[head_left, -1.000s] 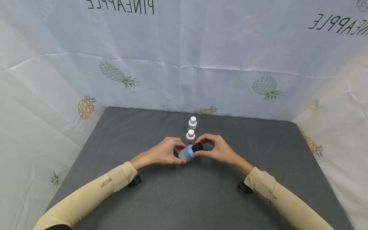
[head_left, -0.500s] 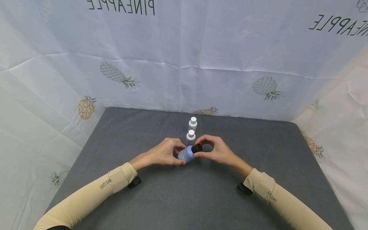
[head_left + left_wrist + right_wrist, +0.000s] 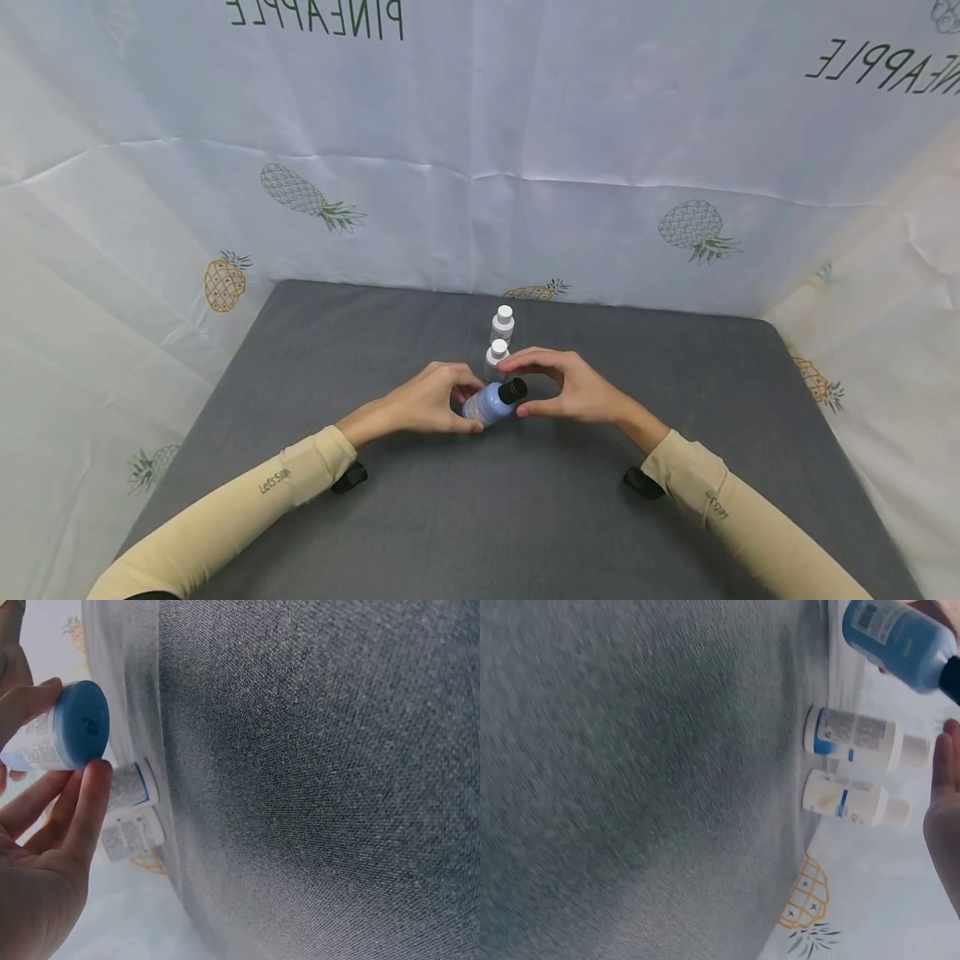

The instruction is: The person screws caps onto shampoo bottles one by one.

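A blue bottle [image 3: 487, 405] with a black cap [image 3: 513, 391] is held tilted above the table, its cap end up and to the right. My left hand [image 3: 431, 400] grips it between thumb and fingers around its lower body. In the left wrist view the blue base [image 3: 84, 724] faces the camera, fingertips at its edge. My right hand [image 3: 573, 387] is just right of the cap, thumb and fingers parted with a gap between them and the cap. Behind the blue bottle stand two white bottles, a nearer one [image 3: 855, 739] and a farther one [image 3: 847, 796], both upright and capped.
A grey cloth covers the table [image 3: 510, 517]. A white curtain [image 3: 480, 225] printed with pineapples hangs along the table's back edge and sides. The nearer white bottle is close behind both hands.
My right hand has let go of the black cap; its fingers have spread and shifted slightly away. The left hand still holds the blue bottle, nearly in place.
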Demonstrator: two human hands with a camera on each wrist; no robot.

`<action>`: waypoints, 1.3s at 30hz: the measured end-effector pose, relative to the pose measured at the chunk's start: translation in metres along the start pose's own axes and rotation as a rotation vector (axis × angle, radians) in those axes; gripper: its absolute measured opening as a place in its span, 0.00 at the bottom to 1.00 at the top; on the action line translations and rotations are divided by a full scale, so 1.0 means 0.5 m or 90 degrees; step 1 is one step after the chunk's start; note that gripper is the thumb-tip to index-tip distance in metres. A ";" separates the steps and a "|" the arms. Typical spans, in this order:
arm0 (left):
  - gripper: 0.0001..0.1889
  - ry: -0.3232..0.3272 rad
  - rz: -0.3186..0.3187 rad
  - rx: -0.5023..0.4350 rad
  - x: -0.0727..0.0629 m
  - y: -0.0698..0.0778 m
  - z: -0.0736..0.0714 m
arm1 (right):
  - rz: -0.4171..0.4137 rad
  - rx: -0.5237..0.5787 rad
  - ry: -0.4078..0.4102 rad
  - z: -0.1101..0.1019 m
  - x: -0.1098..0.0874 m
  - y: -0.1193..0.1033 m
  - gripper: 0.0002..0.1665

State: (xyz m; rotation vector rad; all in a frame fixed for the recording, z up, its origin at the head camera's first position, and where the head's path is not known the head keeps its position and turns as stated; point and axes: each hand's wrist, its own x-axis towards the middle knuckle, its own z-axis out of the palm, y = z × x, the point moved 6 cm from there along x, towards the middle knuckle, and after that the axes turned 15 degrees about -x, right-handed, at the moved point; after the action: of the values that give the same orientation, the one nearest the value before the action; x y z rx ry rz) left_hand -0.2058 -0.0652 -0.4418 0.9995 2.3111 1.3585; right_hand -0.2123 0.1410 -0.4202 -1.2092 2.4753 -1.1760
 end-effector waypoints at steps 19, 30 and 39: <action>0.23 -0.002 -0.006 -0.001 -0.004 0.002 -0.003 | 0.002 -0.005 0.000 0.005 0.008 0.004 0.24; 0.22 0.009 -0.008 0.004 -0.001 -0.002 -0.009 | 0.078 -0.093 0.111 0.008 0.008 0.003 0.18; 0.22 0.009 -0.003 0.012 0.002 0.002 -0.010 | 0.116 -0.122 0.139 0.009 0.005 0.004 0.17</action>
State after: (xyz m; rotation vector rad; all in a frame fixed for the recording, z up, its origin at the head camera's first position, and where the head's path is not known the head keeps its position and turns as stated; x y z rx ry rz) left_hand -0.2089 -0.0674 -0.4385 0.9921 2.3385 1.3493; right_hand -0.2133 0.1375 -0.4243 -0.9122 2.8462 -1.0961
